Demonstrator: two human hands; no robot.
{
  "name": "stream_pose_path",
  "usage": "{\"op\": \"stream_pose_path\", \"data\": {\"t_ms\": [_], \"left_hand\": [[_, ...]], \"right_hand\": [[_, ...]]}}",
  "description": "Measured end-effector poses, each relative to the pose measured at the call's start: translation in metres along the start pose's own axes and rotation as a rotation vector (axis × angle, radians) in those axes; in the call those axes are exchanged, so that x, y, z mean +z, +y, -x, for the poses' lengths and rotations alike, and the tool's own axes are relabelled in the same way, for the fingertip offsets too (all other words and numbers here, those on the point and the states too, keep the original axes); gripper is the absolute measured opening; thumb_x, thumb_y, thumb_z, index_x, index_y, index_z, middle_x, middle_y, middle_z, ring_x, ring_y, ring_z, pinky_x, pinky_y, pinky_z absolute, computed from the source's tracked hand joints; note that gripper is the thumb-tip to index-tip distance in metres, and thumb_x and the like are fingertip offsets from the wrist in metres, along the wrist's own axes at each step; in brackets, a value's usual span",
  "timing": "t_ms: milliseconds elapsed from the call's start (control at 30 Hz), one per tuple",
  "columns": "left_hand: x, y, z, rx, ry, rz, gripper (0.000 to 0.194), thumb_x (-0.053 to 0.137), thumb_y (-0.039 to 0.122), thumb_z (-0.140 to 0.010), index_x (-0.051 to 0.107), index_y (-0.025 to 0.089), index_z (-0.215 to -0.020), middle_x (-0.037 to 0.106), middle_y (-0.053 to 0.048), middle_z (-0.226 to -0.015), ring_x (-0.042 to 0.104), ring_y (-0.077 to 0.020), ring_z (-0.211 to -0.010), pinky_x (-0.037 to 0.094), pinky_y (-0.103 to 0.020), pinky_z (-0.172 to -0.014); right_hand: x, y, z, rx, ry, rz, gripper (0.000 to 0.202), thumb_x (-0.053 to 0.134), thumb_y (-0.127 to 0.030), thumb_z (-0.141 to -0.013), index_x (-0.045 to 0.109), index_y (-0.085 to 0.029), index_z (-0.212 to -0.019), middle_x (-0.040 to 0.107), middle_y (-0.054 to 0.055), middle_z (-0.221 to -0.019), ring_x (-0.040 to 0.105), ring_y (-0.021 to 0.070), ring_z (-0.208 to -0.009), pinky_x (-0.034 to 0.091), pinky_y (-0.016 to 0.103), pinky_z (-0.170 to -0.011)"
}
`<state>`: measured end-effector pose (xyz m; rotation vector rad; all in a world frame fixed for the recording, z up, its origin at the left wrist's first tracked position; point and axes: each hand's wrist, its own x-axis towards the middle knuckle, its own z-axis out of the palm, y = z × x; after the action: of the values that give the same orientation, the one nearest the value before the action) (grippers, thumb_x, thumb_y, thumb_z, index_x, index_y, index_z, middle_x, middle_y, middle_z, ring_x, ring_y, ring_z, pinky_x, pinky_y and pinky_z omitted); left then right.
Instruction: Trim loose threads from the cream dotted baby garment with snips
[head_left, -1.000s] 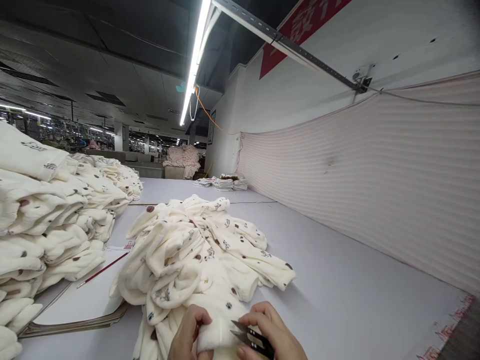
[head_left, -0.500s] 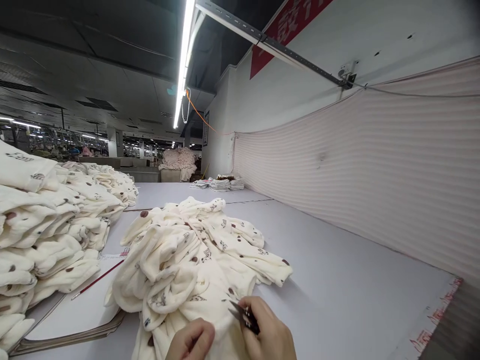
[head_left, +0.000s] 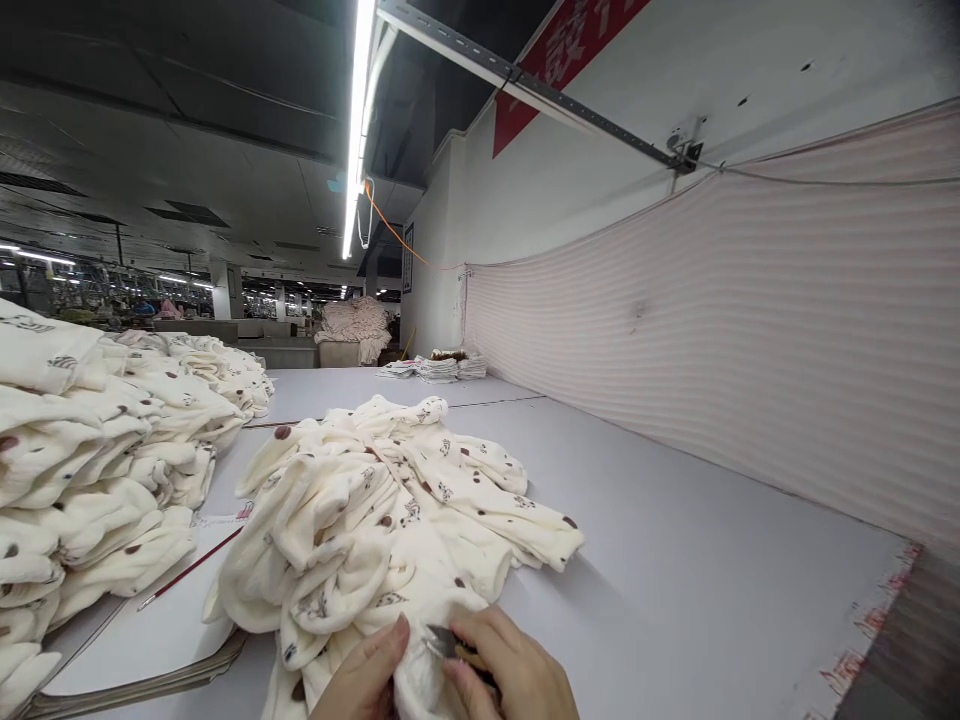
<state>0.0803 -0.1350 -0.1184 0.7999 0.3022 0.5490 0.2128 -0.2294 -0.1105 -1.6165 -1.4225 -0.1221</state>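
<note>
A rumpled cream fleece garment (head_left: 420, 540) with brown spots and small dark prints lies on the table before me. At its near edge my left hand (head_left: 365, 672) pinches a fold of the cloth between thumb and fingers. My right hand (head_left: 514, 665) is closed round dark thread snips (head_left: 444, 642), their blades pointing left against the fabric. Only a narrow gap parts the blades from my left fingertips. The lower part of the garment runs out of view at the bottom.
On the left rises a large heap of similar cream garments (head_left: 97, 460). A red pen (head_left: 187, 570) rests on white paper sheets (head_left: 142, 640) between the heap and the garment. Folded stacks (head_left: 439, 368) sit far back on the pale table (head_left: 675, 560). Striped cloth (head_left: 712, 330) covers the right wall.
The snips have moved left and down onto the fabric. My left hand has closed on a fold at the near edge, bringing both hands nearer together. The view has shifted slightly.
</note>
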Motion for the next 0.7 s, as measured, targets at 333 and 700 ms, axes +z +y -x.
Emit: {"op": "stream_pose_path", "data": {"t_ms": [333,700], "left_hand": [[0.007,0.024,0.009,0.010,0.159,-0.038,0.029,0.076,0.038,-0.070,0.070,0.017,-0.090,0.076,-0.004,-0.082,0.069,-0.0221,-0.088,0.054,-0.029,-0.075],[0.028,0.029,0.002,0.027,0.171,-0.239,0.037,0.075,0.041,-0.071,0.063,0.019,-0.099,0.072,0.000,-0.087,0.067,-0.0165,-0.076,0.055,-0.027,-0.065]], "right_hand": [[-0.034,0.041,0.023,0.520,0.225,-0.152,0.034,0.058,-0.057,-0.076,0.050,-0.025,-0.077,0.049,-0.004,-0.064,0.045,0.0159,-0.059,0.036,0.027,-0.059],[-0.009,0.064,0.026,0.587,0.097,-0.823,0.036,0.067,-0.051,-0.071,0.054,-0.017,-0.068,0.042,-0.007,-0.059,0.033,0.0065,-0.051,0.028,0.019,-0.051]]}}
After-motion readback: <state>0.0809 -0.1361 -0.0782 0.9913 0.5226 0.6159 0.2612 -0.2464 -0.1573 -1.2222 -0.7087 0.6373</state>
